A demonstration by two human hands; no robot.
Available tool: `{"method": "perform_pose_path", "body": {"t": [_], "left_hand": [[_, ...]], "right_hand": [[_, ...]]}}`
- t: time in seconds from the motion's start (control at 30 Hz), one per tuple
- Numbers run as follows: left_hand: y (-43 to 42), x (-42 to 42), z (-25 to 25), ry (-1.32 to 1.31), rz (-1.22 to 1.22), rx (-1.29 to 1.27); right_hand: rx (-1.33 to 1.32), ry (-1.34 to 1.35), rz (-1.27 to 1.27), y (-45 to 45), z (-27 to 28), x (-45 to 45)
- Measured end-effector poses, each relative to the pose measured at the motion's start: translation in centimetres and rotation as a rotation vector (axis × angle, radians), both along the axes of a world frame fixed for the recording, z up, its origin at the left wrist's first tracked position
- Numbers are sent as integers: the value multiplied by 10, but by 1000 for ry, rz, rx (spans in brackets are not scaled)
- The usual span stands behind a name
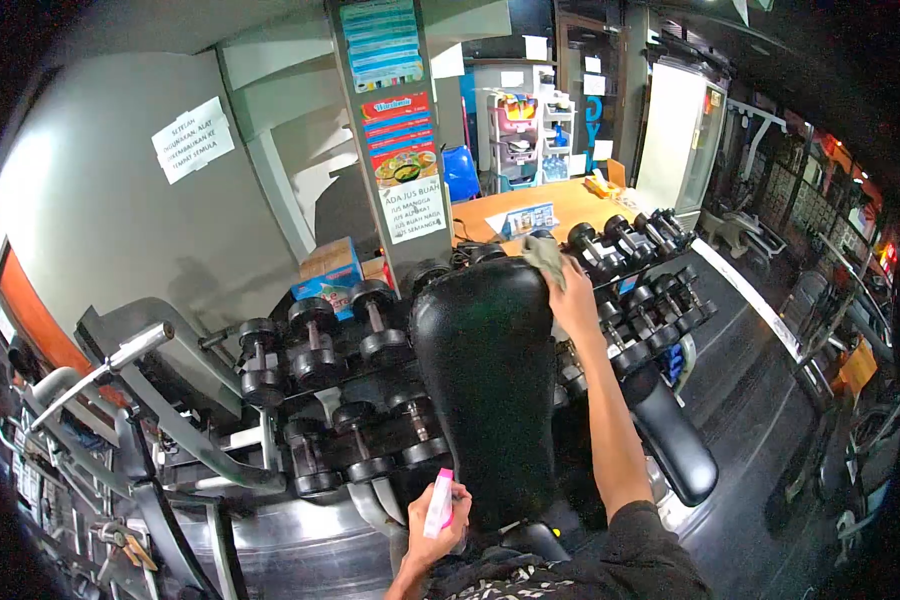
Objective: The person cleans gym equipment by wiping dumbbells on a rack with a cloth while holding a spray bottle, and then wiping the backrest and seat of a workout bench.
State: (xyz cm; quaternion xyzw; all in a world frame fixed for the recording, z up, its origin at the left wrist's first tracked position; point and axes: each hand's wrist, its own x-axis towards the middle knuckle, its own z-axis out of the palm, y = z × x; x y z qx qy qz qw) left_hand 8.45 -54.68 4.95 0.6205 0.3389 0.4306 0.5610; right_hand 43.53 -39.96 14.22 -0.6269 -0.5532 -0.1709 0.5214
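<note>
Your right grip (574,298) was clamped on the grey cloth (544,257) at the upper right corner of the black pad (485,350), the right arm (615,430) reaching almost straight along the pad's right side, while your left grip (428,538) was wrapped round the pink-and-white bottle (438,508) by the pad's lower left edge. The step in hand looked like wiping the pad's top rim, and the next move seemed to call for even pressure with the cloth along that rim. Dumbbells (313,345) sat racked on both sides of the pad.
</note>
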Motion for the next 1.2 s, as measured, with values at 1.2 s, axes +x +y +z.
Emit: {"method": "perform_pose_path", "body": {"t": [1.2], "left_hand": [[9,6,15,53,-29,75]], "right_hand": [[-104,-1250,590,-2,-80,-171]]}}
